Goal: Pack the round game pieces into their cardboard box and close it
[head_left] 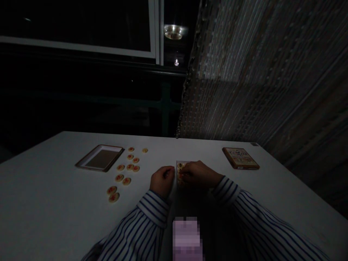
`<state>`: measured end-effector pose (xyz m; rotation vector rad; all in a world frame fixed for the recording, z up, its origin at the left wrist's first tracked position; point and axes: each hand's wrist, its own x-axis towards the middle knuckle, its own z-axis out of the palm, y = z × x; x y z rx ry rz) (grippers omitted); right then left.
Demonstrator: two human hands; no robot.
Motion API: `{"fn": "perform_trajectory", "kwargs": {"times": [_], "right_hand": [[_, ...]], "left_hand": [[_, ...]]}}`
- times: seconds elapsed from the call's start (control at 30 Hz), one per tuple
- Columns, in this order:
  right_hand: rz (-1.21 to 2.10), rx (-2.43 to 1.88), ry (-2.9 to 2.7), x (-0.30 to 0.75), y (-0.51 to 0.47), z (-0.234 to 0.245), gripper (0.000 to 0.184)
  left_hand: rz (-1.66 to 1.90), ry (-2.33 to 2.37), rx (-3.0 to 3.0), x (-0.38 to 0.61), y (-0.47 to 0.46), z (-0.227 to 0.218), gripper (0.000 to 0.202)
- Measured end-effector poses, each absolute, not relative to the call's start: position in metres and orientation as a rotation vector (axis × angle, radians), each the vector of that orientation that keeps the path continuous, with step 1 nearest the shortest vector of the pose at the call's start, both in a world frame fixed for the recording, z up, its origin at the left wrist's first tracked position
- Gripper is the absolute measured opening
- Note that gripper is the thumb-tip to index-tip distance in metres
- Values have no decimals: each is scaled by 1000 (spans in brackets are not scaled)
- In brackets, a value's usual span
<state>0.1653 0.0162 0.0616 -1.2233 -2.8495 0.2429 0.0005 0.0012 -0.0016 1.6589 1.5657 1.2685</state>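
My right hand [199,174] reaches over a small shallow tray [176,177], its fingers pinched on what looks like one of the round xiangqi pieces [180,165] in there. The hand and its shadow cover most of that tray. Just left of the tray, my left hand [162,180] rests on the table with fingers curled closed; whatever it may hold is hidden. Farther left, several loose xiangqi pieces [119,178] with red markings lie scattered on the table, a few of them touching. One piece [145,150] with a paler marking lies apart near the back.
An open, shallow box half [87,158] lies at the left of the white table [67,210]. At the right is a flat box [240,158] with printed characters. A bead curtain [231,90] hangs behind the table's back edge. The room is dim.
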Motion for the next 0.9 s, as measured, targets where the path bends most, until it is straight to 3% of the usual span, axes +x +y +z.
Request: {"fn": "perform_trajectory", "kwargs": {"times": [0.9], "right_hand": [[234,-1306,-2863,162,13,66,21]], "left_hand": [[1269,1549,1664,0,1,-4,24]]}}
